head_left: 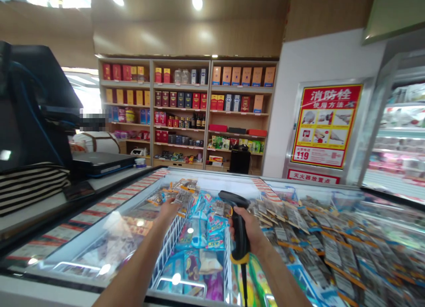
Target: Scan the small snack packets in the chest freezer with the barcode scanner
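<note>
My right hand [247, 227] is wrapped round the handle of a black and yellow barcode scanner [240, 236]. Its head points left, and a cable hangs from the bottom of the handle. My left hand [168, 209] reaches forward to a pile of small clear snack packets [189, 184] with orange edges on the freezer's glass top. The fingers close at the edge of one snack packet [183, 200], though the fingertips are partly hidden. Between my hands, below the scanner's head, lies another snack packet [219, 208]. Many similar packets [332, 245] spread over the glass on the right.
Under the glass of the chest freezer [219, 176], blue bags [195, 229] fill white wire baskets. A counter on the left bears a dark monitor [36, 108], a black laptop-like device [102, 162] and a striped bag [31, 185]. Shelves [181, 88] of boxes stand behind.
</note>
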Tool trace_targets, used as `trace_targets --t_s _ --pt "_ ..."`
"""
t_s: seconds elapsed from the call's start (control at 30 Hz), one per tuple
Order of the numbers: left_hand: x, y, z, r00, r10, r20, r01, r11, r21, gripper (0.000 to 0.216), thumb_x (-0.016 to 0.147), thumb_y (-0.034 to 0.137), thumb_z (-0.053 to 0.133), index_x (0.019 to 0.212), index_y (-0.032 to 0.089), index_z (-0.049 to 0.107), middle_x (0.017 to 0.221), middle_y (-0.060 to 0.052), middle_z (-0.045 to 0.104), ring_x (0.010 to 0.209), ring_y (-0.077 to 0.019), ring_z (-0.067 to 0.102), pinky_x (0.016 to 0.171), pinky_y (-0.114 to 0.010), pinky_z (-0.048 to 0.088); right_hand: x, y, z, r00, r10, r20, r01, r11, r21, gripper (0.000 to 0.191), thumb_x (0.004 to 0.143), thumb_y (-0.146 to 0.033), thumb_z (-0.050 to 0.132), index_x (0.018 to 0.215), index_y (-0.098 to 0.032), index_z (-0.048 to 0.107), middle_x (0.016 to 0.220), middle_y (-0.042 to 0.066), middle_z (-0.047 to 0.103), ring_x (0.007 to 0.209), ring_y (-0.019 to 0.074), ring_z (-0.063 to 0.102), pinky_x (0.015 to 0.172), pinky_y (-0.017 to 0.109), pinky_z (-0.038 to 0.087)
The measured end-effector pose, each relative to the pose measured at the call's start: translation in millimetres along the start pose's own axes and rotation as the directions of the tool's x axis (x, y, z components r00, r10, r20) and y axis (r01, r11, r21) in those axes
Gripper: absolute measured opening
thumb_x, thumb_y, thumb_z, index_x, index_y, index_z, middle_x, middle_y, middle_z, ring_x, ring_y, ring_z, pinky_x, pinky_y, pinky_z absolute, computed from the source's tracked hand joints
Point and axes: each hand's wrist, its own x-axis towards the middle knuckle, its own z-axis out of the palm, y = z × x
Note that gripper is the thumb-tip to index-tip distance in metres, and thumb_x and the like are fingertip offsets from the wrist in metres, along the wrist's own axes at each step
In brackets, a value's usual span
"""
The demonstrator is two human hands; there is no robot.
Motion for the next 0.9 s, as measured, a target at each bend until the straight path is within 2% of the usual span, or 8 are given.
trace_targets --t_s 0.1,0.2,0.33,0.47,0.57,0.73,0.9 --pt "-25.0 4.4 14.5 0.994 -0.051 0.1 0.061 0.993 -0.099 0.029 0.063 0.016 0.054 0.092 0.013 0.058 0.067 -0.006 0.064 0.061 -0.017 0.06 0.053 -0.026 0.044 -3.7 1.4 13.7 0.999 0.0 0.038 0.0 1.0 0.003 0.025 0.065 -0.04 0.054 0.07 -0.016 0.052 0.046 -0.004 0.052 0.035 0.0085 0.046 0.031 0.02 0.037" --pt "-46.7 9.9 27.6 0.985 -0.057 0.166 0.086 0.981 -0.175 0.027 0.064 0.017 0.055 0.091 0.015 0.059 0.071 -0.004 0.065 0.062 -0.0139 0.06 0.054 -0.023 0.044 -7.4 2.1 17.9 0.998 -0.019 0.059 0.02 1.0 -0.016 0.026 0.064 -0.04 0.055 0.073 -0.016 0.052 0.046 -0.004 0.052 0.035 0.0088 0.046 0.031 0.02 0.037" --pt "-61.5 14.0 39.7 0.981 -0.057 0.186 0.1 0.968 -0.229 0.023 0.064 0.014 0.054 0.086 0.016 0.061 0.073 -0.003 0.065 0.066 -0.0142 0.06 0.056 -0.023 0.044 -11.9 1.7 10.7 0.999 -0.027 0.046 0.029 0.998 -0.05 0.026 0.064 -0.04 0.054 0.071 -0.015 0.052 0.045 -0.005 0.051 0.034 0.0083 0.045 0.031 0.02 0.036" --pt "-62.5 13.4 46.3 0.984 -0.042 0.175 0.085 0.965 -0.25 0.024 0.062 0.014 0.055 0.085 0.015 0.062 0.066 -0.002 0.064 0.065 -0.0151 0.06 0.057 -0.023 0.044 -15.7 0.9 4.9 0.998 -0.011 0.061 0.014 0.998 -0.056 0.025 0.066 -0.04 0.052 0.069 -0.015 0.052 0.045 -0.005 0.051 0.033 0.0079 0.044 0.03 0.019 0.035" --pt "-61.3 12.8 48.1 0.986 -0.032 0.161 0.071 0.967 -0.243 0.025 0.06 0.014 0.056 0.084 0.014 0.063 0.062 -0.001 0.063 0.064 -0.0157 0.06 0.058 -0.024 0.044 -18.1 -1.0 4.4 0.998 -0.003 0.065 0.006 0.999 -0.05 0.025 0.066 -0.04 0.052 0.071 -0.016 0.052 0.046 -0.004 0.051 0.033 0.0079 0.045 0.03 0.019 0.035" --pt "-68.1 17.1 52.0 0.988 -0.01 0.151 0.039 0.982 -0.187 0.026 0.062 0.015 0.055 0.086 0.012 0.062 0.066 -0.002 0.064 0.068 -0.0161 0.061 0.062 -0.024 0.044 -20.2 -10.9 -6.2 0.997 -0.076 0.009 0.077 0.995 -0.057 0.025 0.066 -0.04 0.053 0.069 -0.015 0.052 0.045 -0.004 0.051 0.033 0.0084 0.044 0.03 0.02 0.035" --pt "-82.0 27.0 75.5 0.987 0.001 0.163 0.009 0.998 -0.056 0.03 0.066 0.021 0.053 0.093 0.01 0.06 0.078 -0.007 0.067 0.073 -0.0174 0.061 0.063 -0.024 0.044 -21.9 -23.6 -30.8 0.988 -0.119 -0.093 0.117 0.993 -0.027 0.022 0.067 -0.038 0.052 0.066 -0.015 0.051 0.045 -0.004 0.051 0.033 0.0079 0.044 0.03 0.019 0.035"
